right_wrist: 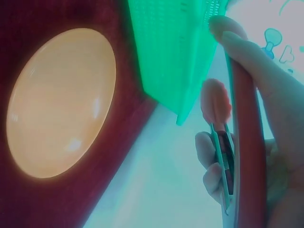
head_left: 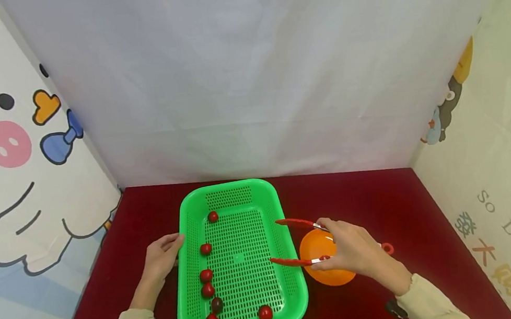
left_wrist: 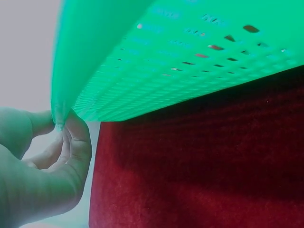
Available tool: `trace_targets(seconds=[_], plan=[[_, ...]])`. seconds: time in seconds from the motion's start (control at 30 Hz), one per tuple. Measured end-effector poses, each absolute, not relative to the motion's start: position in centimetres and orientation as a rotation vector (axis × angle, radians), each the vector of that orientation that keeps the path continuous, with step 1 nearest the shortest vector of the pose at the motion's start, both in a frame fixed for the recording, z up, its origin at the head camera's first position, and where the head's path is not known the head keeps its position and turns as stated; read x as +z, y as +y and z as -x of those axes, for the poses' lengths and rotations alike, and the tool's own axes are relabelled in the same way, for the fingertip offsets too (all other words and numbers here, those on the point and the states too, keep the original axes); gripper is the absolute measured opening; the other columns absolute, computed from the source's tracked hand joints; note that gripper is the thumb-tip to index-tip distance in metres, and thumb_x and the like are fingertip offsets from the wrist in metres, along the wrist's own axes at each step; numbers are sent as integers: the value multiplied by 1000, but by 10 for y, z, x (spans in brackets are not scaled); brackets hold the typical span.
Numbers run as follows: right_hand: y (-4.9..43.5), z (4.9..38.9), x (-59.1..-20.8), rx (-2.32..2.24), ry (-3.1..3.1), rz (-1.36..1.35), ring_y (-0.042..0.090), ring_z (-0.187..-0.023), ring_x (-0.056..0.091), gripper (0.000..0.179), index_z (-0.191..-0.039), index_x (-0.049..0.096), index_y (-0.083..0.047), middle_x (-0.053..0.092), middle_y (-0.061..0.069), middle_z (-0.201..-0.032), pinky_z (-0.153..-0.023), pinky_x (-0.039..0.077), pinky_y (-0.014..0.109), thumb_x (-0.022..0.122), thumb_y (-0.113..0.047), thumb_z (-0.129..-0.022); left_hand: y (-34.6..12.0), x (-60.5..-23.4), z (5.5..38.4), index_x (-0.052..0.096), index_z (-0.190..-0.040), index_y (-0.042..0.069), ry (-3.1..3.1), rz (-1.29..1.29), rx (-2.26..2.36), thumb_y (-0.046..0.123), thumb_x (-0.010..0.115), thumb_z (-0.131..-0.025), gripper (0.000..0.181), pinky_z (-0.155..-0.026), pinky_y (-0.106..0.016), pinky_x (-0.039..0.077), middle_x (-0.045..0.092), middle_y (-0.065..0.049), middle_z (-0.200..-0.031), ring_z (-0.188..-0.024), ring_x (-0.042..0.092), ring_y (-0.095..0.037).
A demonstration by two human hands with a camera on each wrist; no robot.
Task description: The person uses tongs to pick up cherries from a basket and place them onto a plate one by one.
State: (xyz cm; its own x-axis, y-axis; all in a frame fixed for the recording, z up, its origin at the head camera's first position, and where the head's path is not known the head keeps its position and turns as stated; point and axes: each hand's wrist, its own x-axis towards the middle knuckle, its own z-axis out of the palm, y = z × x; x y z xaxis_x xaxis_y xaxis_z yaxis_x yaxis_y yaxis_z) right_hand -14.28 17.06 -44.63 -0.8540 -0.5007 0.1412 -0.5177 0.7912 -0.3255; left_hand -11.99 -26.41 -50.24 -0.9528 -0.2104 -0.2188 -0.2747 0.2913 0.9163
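My left hand pinches the left rim of a green perforated plastic basket between thumb and fingers; the left wrist view shows this grip close up. Inside the basket lie several small round red fruits, most along its left side, one of them darker. Another red fruit is near the front right corner. With my right hand I hold red-tipped tongs, their arms spread apart. The tips reach over the basket's right side, with nothing between them.
An orange bowl stands right of the basket, partly under my right hand and the tongs. Dark red cloth covers the table. A white curtain hangs behind, with printed panels at both sides.
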Motion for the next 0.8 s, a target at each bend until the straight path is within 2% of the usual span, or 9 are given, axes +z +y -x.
trace_targets(seconds=[0.13, 0.33, 0.43, 0.53, 0.6, 0.8], plan=[[165, 140, -446, 513, -2948, -887, 19, -88, 67, 76, -123, 64, -10, 73, 3, -105, -70, 57, 34, 95, -51, -66, -264, -502, 120, 50, -145, -9, 2477, 463, 1770, 30, 55, -109, 53, -72, -26, 56, 57, -32, -138, -93, 67, -14], [161, 137, -449, 474, -2869, -1039, 20, -93, 70, 82, -127, 65, -6, 72, 4, -116, -73, 59, 34, 95, -53, -66, -263, -503, 120, 49, -146, -8, 2479, 477, 1757, 30, 55, -109, 54, -72, -26, 56, 55, -32, -140, -105, 66, -26], [159, 137, -452, 496, -2822, -1103, 12, -76, 65, 80, -124, 65, -6, 68, 2, -117, -66, 56, 27, 95, -53, -66, -263, -504, 120, 49, -146, -8, 2485, 479, 1758, 29, 55, -109, 53, -72, -26, 55, 55, -32, -140, -112, 63, -33], [156, 137, -453, 526, -2805, -1146, 3, -60, 51, 77, -122, 66, -7, 63, 1, -114, -58, 49, 21, 96, -51, -66, -263, -505, 121, 49, -146, -8, 2493, 474, 1755, 28, 55, -109, 52, -72, -25, 55, 54, -32, -141, -116, 61, -37], [154, 138, -452, 523, -2804, -1166, 0, -58, 44, 76, -121, 66, -8, 61, 0, -111, -55, 45, 18, 96, -51, -66, -263, -505, 121, 49, -146, -8, 2489, 477, 1760, 28, 55, -109, 52, -71, -26, 55, 55, -32, -141, -116, 62, -36], [146, 136, -451, 476, -2756, -1274, 1, -60, 43, 76, -119, 66, -9, 57, -1, -106, -54, 42, 17, 98, -50, -63, -264, -505, 121, 50, -145, -8, 2497, 482, 1754, 29, 56, -108, 52, -70, -26, 55, 57, -32, -139, -108, 65, -30]])
